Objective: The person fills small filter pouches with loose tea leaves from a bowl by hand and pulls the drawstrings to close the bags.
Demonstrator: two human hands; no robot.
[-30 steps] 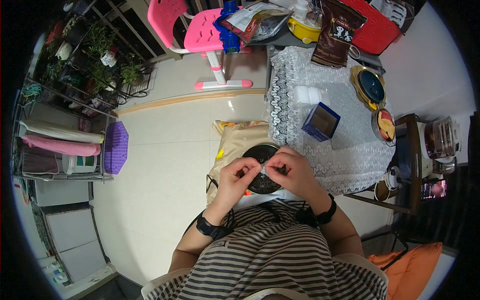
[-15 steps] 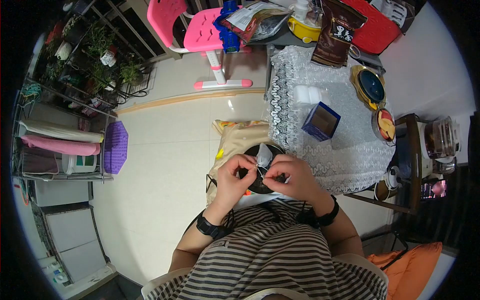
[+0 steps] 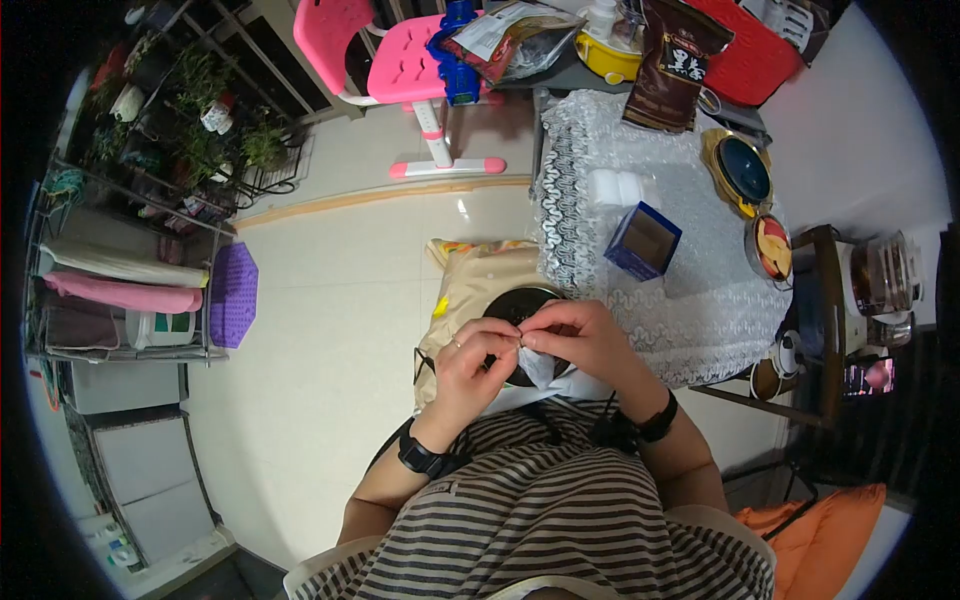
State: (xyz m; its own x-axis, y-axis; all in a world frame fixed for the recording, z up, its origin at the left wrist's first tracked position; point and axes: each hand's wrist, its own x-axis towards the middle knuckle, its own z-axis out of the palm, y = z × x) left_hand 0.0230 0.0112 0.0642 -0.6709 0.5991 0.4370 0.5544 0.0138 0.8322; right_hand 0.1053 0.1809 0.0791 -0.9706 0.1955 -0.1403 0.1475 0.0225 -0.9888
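My left hand and my right hand meet over my lap, fingertips pinched together at the gathered neck of a small white drawstring tea bag. The bag hangs below the fingers, its filled end toward my body. Under the hands sits a round dark bowl, which seems to hold dark loose tea; the hands hide much of it. A beige bag or cloth lies beneath the bowl. Fine strings at the tea bag's neck are mostly covered by my fingers.
To the right, a lace-covered table bears an open blue box, white round items, a brown tea pouch, a dark green bowl and a bowl of cut fruit. A pink chair stands ahead.
The tea bag has turned from pointing away from me to hanging toward my body. My fingers have moved closer together at its neck, the right hand shifting slightly up.
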